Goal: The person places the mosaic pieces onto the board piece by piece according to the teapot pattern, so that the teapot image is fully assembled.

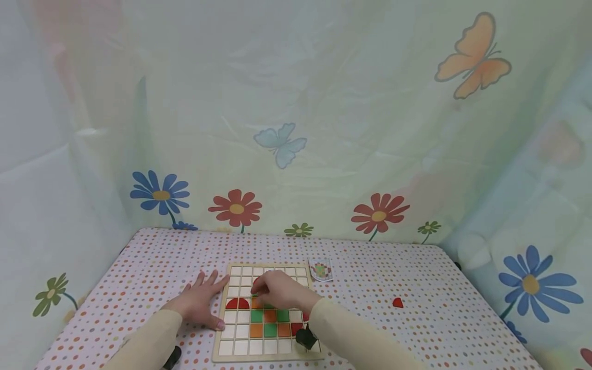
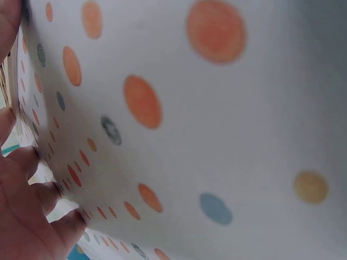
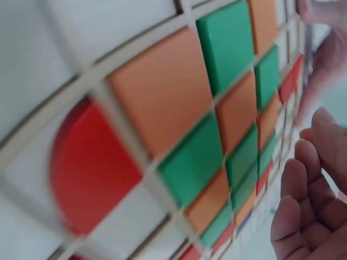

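A wooden grid board [image 1: 268,358] lies on the table with orange, green and red tiles in its cells. My left hand [image 1: 199,303] lies spread flat along the board's left edge, its thumb touching the frame. In the left wrist view, its fingers [image 2: 46,197] rest on the dotted cloth. Over the upper middle of the board, my right hand [image 1: 282,289] has curled fingers with thumb and index close together. Whether a tile is between them is hidden. Red rounded tiles [image 1: 238,304] sit at the board's left. A green tile [image 3: 225,49] and a red rounded tile [image 3: 95,168] show close up.
A small card with a flower pattern [image 1: 320,270] lies by the board's upper right corner. One loose red piece [image 1: 398,302] lies farther right on the dotted tablecloth [image 1: 370,277]. Printed curtains [image 1: 324,169] stand behind the table and at both sides.
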`<state>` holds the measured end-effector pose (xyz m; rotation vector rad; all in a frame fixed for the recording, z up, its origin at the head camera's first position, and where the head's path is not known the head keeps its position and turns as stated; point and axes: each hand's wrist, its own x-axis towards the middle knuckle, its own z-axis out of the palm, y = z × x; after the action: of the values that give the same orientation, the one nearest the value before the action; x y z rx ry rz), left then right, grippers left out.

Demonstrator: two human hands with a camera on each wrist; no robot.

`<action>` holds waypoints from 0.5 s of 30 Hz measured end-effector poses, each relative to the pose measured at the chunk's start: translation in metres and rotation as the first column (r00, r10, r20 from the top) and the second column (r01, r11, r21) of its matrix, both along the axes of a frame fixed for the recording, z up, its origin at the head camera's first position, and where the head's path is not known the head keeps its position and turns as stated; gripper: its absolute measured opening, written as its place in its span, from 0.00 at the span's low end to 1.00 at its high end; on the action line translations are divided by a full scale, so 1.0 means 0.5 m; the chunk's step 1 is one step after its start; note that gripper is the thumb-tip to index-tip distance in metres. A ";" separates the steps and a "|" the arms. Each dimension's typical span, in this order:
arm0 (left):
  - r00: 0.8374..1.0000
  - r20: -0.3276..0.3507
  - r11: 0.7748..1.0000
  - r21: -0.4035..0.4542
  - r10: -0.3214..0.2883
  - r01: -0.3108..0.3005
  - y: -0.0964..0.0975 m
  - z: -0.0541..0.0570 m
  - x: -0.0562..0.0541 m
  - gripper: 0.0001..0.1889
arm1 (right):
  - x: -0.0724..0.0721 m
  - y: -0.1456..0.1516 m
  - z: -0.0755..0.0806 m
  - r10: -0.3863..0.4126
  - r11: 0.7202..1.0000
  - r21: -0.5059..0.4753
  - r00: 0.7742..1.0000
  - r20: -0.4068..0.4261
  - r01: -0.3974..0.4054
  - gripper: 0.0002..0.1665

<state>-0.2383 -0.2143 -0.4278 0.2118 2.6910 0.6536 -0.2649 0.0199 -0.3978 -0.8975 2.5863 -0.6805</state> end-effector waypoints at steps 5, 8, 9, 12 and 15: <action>1.000 -0.003 1.000 -0.006 0.001 -0.001 0.000 0.001 -0.001 0.60 | -0.010 0.080 0.009 -0.051 0.993 -0.101 0.997 0.054 0.056 0.12; 1.000 0.005 1.000 -0.007 0.002 -0.002 0.000 -0.001 -0.002 0.60 | -0.013 0.139 0.012 -0.086 0.988 -0.120 0.994 0.061 0.093 0.13; 1.000 0.009 1.000 -0.008 0.001 -0.001 0.000 -0.001 -0.003 0.60 | -0.012 0.160 0.013 -0.100 0.986 -0.125 0.993 0.061 0.107 0.14; 1.000 0.013 1.000 -0.011 0.001 0.000 0.000 -0.005 -0.004 0.60 | -0.009 0.228 0.013 -0.143 0.978 -0.142 0.987 0.067 0.151 0.16; 1.000 0.011 1.000 -0.013 -0.001 0.001 -0.001 -0.008 -0.005 0.60 | -0.004 0.295 0.008 -0.196 0.965 -0.161 0.978 0.075 0.206 0.18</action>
<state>-0.2407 -0.2148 -0.4319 0.2050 2.6839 0.6348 -0.2667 0.1672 -0.3938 -0.6547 2.6205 -0.9786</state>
